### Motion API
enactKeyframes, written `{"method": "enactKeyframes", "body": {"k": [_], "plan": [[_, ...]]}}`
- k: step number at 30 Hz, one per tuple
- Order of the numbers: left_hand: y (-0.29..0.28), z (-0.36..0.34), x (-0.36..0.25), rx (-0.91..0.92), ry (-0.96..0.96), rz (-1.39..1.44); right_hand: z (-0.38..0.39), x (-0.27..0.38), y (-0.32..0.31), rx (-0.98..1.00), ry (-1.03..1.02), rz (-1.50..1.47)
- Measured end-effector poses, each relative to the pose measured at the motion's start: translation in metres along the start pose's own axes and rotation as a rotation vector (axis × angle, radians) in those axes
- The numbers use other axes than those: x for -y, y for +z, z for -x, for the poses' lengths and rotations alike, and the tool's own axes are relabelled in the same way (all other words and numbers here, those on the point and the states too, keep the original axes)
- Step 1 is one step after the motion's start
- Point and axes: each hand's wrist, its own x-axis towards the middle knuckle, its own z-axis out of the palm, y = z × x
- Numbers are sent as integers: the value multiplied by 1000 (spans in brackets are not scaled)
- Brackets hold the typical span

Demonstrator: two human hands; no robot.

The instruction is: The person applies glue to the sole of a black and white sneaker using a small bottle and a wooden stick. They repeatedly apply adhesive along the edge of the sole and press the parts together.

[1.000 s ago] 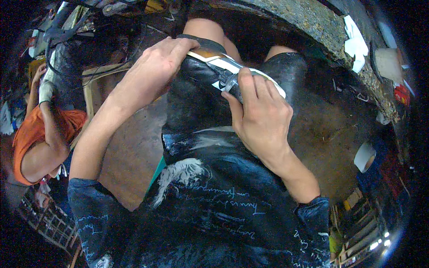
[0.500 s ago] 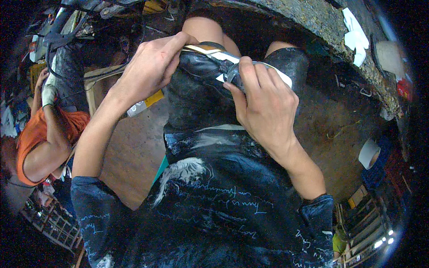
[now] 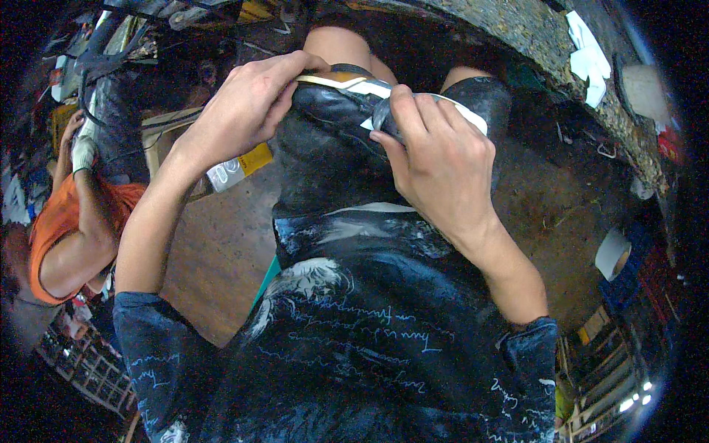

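Observation:
A long white, cream and orange-brown piece (image 3: 358,86) lies across my thighs in dark shorts. My left hand (image 3: 255,103) has its fingers closed on the piece's left end, the fingertips partly hidden. My right hand (image 3: 436,162) is closed round a dark grey rounded object (image 3: 382,117) against the piece's right part, with the piece's white end showing past my fingers; most of that object is hidden under my hand.
A rough stone-like ledge (image 3: 517,40) with white scraps (image 3: 587,59) runs along the top right. Cables hang at upper left. A co-worker in orange (image 3: 66,236) is at the left. A yellow-and-white packet (image 3: 240,166) and a white roll (image 3: 613,255) lie lower down.
Both my hands and the long piece have moved up the picture. My right hand has also shifted slightly right, and the dark object is now more covered by its fingers.

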Motion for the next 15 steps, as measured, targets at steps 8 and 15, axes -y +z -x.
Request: {"method": "enactKeyframes", "body": {"k": [8,15], "plan": [[0,-2,4,25,1,-22,1,1,3,-19,-18,3],[-3,-1,0,71,-26,-45,-3,2,3,-38,-35,15]]}}
